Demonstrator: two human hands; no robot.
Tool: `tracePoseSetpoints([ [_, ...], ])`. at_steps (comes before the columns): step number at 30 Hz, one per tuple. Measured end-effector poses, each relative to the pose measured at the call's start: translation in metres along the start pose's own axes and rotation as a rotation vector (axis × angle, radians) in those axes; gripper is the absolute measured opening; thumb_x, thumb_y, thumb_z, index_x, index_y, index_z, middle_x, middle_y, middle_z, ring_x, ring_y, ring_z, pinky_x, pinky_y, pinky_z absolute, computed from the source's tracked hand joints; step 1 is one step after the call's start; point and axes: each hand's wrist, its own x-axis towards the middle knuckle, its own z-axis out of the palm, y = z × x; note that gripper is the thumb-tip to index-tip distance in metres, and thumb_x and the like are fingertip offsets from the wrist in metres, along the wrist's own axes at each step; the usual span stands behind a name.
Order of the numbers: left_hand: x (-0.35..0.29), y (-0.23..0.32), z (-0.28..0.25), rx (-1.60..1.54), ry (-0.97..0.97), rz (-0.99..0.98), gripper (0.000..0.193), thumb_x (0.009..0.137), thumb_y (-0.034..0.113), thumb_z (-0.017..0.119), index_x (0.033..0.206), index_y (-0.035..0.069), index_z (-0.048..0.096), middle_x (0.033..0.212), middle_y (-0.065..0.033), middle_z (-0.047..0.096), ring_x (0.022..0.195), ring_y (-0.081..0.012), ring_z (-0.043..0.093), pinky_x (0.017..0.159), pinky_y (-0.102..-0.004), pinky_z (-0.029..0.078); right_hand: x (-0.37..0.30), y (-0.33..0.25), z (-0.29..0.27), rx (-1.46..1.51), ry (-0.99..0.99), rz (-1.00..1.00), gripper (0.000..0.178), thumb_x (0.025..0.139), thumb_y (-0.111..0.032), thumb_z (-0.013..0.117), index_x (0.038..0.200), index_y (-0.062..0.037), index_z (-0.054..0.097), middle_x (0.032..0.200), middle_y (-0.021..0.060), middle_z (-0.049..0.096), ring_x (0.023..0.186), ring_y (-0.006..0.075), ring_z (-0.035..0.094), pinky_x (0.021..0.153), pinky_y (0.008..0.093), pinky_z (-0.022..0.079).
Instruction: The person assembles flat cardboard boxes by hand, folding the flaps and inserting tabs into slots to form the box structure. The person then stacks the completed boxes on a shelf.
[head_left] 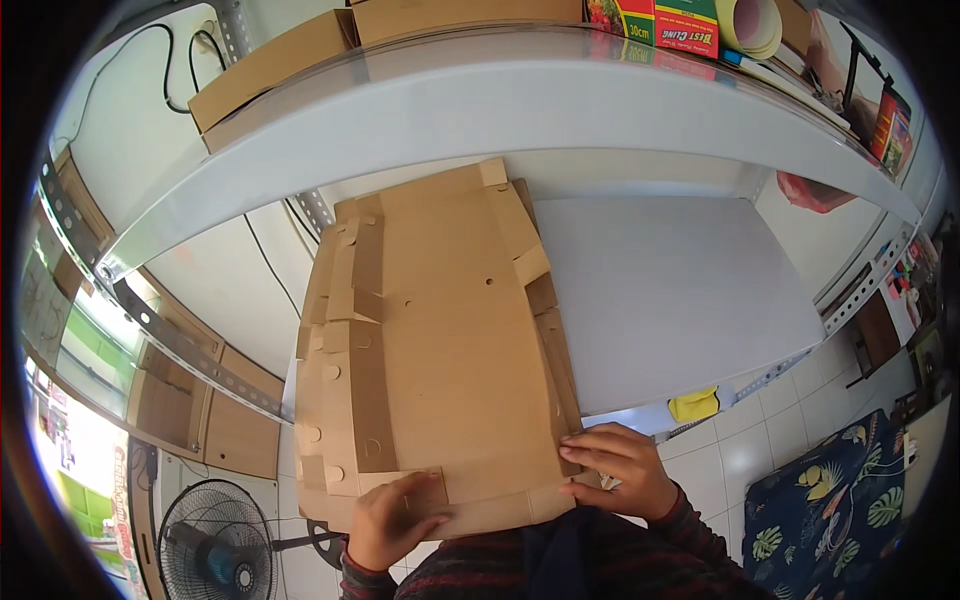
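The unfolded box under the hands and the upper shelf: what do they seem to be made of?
Unfolded box: matte brown cardboard, judging by its creased flaps. Upper shelf: probably metal, smoothly painted pale grey; its edge shines softly and meets a perforated post, though plastic is possible.

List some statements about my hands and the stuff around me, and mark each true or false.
1. The left hand and right hand both touch the cardboard. True.
2. The right hand is at the cardboard's far edge. False: it is at the near right corner.
3. A black fan is left of the cardboard, a yellow cloth right. True.
4. The cardboard is a closed box. False: it lies opened out, flaps showing.
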Motion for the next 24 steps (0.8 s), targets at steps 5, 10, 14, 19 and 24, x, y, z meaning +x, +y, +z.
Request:
tracePoseSetpoints([
  [5, 0.008, -0.002, 0.002, 0.108, -0.079, 0.058, 0.061, 0.066, 0.018, 0.085, 0.12, 0.005, 0.06, 0.102, -0.012, 0.069, 0.087, -0.0324, 0.066, 0.078, -0.0391, 0.053, 0.007, -0.004, 0.007, -0.173, -0.149, -0.079, 0.036, 0.073, -0.031, 0.079, 0.095, -0.0032, 0.071, 0.108, 0.0065, 0.069, 0.099, 0.0241, 0.062, 0.082, 0.0343, 0.054],
  [10, 0.007, 0.004, -0.003, 0.155, -0.029, 0.088, 0.062, 0.066, 0.019, 0.085, 0.122, 0.005, 0.06, 0.114, -0.0125, 0.064, 0.103, -0.0324, 0.062, 0.088, -0.0413, 0.049, 0.009, -0.004, 0.008, -0.236, -0.141, -0.066, 0.039, 0.072, -0.035, 0.079, 0.096, -0.0048, 0.071, 0.108, 0.0034, 0.068, 0.098, 0.0234, 0.059, 0.082, 0.0347, 0.052],
  [14, 0.0, 0.004, -0.009, 0.226, 0.118, 0.085, 0.062, 0.063, 0.021, 0.087, 0.119, 0.01, 0.062, 0.133, -0.0151, 0.053, 0.123, -0.0394, 0.048, 0.098, -0.0491, 0.044, 0.011, -0.01, 0.005, -0.325, 0.002, -0.048, 0.04, 0.069, -0.023, 0.074, 0.105, -0.0069, 0.069, 0.117, 0.0075, 0.065, 0.1, 0.0279, 0.055, 0.085, 0.0383, 0.048],
  [19, -0.001, 0.013, -0.024, 0.573, 0.153, -0.029, 0.041, 0.058, 0.022, 0.086, 0.097, 0.019, 0.073, 0.142, -0.0128, 0.047, 0.137, -0.0465, 0.028, 0.106, -0.0558, 0.034, 0.016, -0.004, -0.006, -0.522, 0.107, -0.07, 0.047, 0.067, -0.012, 0.064, 0.113, -0.0122, 0.067, 0.127, 0.0097, 0.06, 0.116, 0.0331, 0.051, 0.097, 0.0464, 0.042],
  [24, 0.01, 0.01, -0.044, 0.727, -0.027, 0.11, 0.033, 0.058, 0.023, 0.084, 0.087, 0.012, 0.071, 0.123, -0.0063, 0.062, 0.124, -0.0305, 0.05, 0.107, -0.052, 0.032, 0.017, 0.021, -0.021, -0.509, -0.241, -0.243, 0.018, 0.076, -0.013, 0.064, 0.093, -0.0099, 0.067, 0.116, 0.006, 0.065, 0.117, 0.0225, 0.056, 0.104, 0.0507, 0.037],
])
